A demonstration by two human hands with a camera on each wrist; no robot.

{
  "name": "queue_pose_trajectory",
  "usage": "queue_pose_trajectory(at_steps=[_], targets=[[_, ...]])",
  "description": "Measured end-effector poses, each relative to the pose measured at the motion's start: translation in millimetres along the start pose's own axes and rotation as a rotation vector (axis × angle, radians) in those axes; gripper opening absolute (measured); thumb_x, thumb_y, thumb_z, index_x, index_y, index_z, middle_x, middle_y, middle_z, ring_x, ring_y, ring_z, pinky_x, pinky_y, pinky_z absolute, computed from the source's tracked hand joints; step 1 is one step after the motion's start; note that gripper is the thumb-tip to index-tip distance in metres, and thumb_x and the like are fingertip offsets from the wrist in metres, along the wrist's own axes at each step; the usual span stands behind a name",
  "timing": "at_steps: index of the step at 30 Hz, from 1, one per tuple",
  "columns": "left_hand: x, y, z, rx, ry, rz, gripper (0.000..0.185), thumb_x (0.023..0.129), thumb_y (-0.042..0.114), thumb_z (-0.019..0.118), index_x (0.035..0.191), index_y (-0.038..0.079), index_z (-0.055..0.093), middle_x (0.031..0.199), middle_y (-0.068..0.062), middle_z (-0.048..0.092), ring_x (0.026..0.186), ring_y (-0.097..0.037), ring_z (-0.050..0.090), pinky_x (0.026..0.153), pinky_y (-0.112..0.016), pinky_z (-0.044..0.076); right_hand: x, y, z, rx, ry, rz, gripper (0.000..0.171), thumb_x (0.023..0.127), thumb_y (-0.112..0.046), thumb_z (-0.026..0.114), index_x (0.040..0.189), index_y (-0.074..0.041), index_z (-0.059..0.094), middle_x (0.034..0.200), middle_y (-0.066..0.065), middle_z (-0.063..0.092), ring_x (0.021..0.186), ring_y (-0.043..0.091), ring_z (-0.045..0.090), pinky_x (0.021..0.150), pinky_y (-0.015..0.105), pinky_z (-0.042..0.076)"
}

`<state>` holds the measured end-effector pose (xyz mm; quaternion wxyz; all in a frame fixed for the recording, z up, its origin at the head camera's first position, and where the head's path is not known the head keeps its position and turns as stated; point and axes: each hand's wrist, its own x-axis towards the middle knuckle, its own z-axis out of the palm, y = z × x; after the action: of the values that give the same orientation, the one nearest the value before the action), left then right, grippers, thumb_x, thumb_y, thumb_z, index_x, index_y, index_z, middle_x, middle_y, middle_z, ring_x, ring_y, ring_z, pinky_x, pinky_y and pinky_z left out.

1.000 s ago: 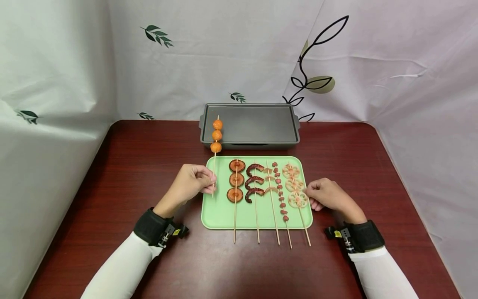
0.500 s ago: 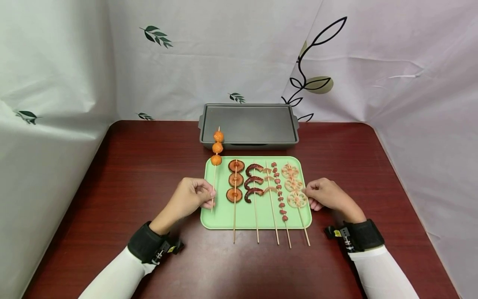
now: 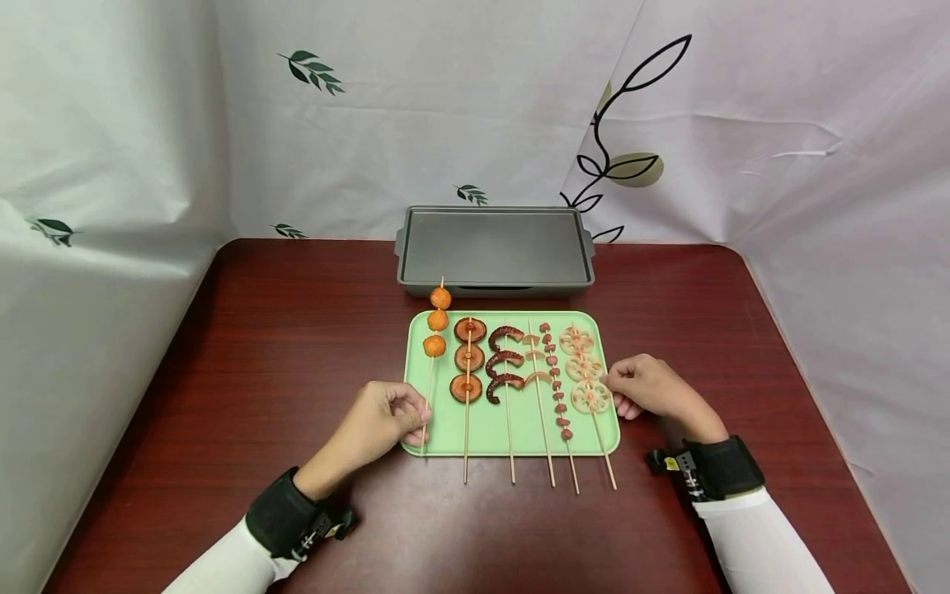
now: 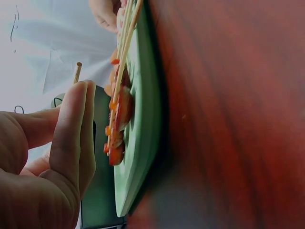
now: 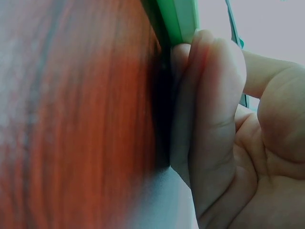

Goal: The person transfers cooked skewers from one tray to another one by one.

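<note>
My left hand (image 3: 384, 419) pinches the lower stick of a skewer with three orange balls (image 3: 437, 320). The skewer slants over the left side of a light green tray (image 3: 445, 437), its tip reaching past the tray's far rim. In the left wrist view the stick's end (image 4: 77, 71) pokes out above the fingertips. My right hand (image 3: 653, 388) grips the tray's right rim between thumb and fingers; the right wrist view shows the fingers at the green edge (image 5: 178, 19). On the tray lie skewers of mushroom slices (image 3: 468, 356), octopus tentacles (image 3: 506, 360) and lotus root slices (image 3: 583, 368).
Also on the tray are a skewer of small red pieces (image 3: 557, 384) and one of pale curved pieces (image 3: 536, 356). Several stick ends overhang the near rim. Behind the tray stands a dark grey grill pan (image 3: 496, 247), on a reddish wooden table (image 3: 297, 305) before a curtain.
The left hand has brought the orange-ball skewer nearer the body, from over the grill pan to over the tray's left side. The right hand stays at the tray's rim.
</note>
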<state>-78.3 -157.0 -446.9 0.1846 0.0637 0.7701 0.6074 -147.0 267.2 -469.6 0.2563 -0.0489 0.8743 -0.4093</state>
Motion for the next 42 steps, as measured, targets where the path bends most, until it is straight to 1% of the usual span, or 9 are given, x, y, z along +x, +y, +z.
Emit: queue_pose_trajectory(at_steps=[7, 14, 21, 26, 32, 37, 42], targets=[[-8.3, -6.5, 4.6, -0.029, -0.012, -0.024, 0.009, 0.092, -0.008, 0.071, 0.092, -0.016, 0.067, 0.074, -0.020, 0.072, 0.064, -0.023, 0.076, 0.060, -0.036, 0.065, -1, -1, 0, 0.011, 0.002, 0.001, 0.034, 0.104, -0.021, 0.062, 0.075, -0.003, 0.064, 0.066, 0.006, 0.064, 0.058, 0.017, 0.066, 0.054, 0.033, 0.062], [-15.5, -10.0, 7.0, -0.066, -0.027, -0.049, 0.010, 0.092, -0.009, 0.069, 0.093, -0.018, 0.066, 0.075, -0.020, 0.071, 0.065, -0.023, 0.076, 0.061, -0.036, 0.066, -1, -1, 1, 0.016, 0.003, -0.002, 0.034, 0.103, -0.020, 0.062, 0.074, -0.003, 0.063, 0.066, 0.006, 0.064, 0.058, 0.017, 0.067, 0.054, 0.033, 0.062], [-19.8, -14.8, 8.4, -0.099, -0.030, -0.078, 0.011, 0.092, -0.009, 0.070, 0.093, -0.019, 0.065, 0.077, -0.022, 0.070, 0.069, -0.035, 0.077, 0.063, -0.036, 0.066, -1, 0, 1, 0.008, 0.007, -0.003, 0.033, 0.103, -0.020, 0.062, 0.075, -0.003, 0.064, 0.066, 0.006, 0.064, 0.058, 0.017, 0.067, 0.054, 0.033, 0.062], [-20.8, -17.3, 9.4, -0.117, -0.032, -0.104, 0.012, 0.092, -0.008, 0.070, 0.093, -0.018, 0.066, 0.076, -0.020, 0.070, 0.069, -0.032, 0.077, 0.063, -0.036, 0.066, 0, -1, 1, 0.010, 0.005, -0.004, 0.034, 0.103, -0.021, 0.063, 0.074, -0.004, 0.063, 0.066, 0.006, 0.064, 0.058, 0.016, 0.067, 0.054, 0.033, 0.062], [-20.8, -17.6, 11.7, -0.131, -0.015, -0.143, 0.011, 0.092, -0.007, 0.071, 0.093, -0.018, 0.066, 0.074, -0.016, 0.070, 0.067, -0.028, 0.077, 0.063, -0.035, 0.066, 0, -1, 1, 0.007, 0.010, -0.006, 0.035, 0.103, -0.021, 0.063, 0.073, -0.004, 0.062, 0.066, 0.006, 0.064, 0.058, 0.016, 0.067, 0.054, 0.033, 0.062], [-19.3, -17.6, 13.1, -0.106, 0.007, -0.172, 0.012, 0.091, -0.004, 0.073, 0.093, -0.016, 0.069, 0.072, -0.016, 0.072, 0.062, -0.022, 0.076, 0.060, -0.035, 0.065, -1, -1, 1, 0.005, 0.014, -0.011, 0.035, 0.103, -0.022, 0.063, 0.073, -0.004, 0.062, 0.066, 0.006, 0.064, 0.058, 0.016, 0.066, 0.054, 0.033, 0.062], [-18.2, -14.9, 10.7, -0.068, -0.010, -0.160, 0.015, 0.091, 0.000, 0.074, 0.092, -0.015, 0.071, 0.071, -0.020, 0.073, 0.057, -0.016, 0.074, 0.057, -0.033, 0.065, -1, -1, 2, 0.002, 0.018, -0.009, 0.035, 0.103, -0.023, 0.063, 0.073, -0.004, 0.063, 0.066, 0.005, 0.064, 0.058, 0.016, 0.066, 0.053, 0.033, 0.062]])
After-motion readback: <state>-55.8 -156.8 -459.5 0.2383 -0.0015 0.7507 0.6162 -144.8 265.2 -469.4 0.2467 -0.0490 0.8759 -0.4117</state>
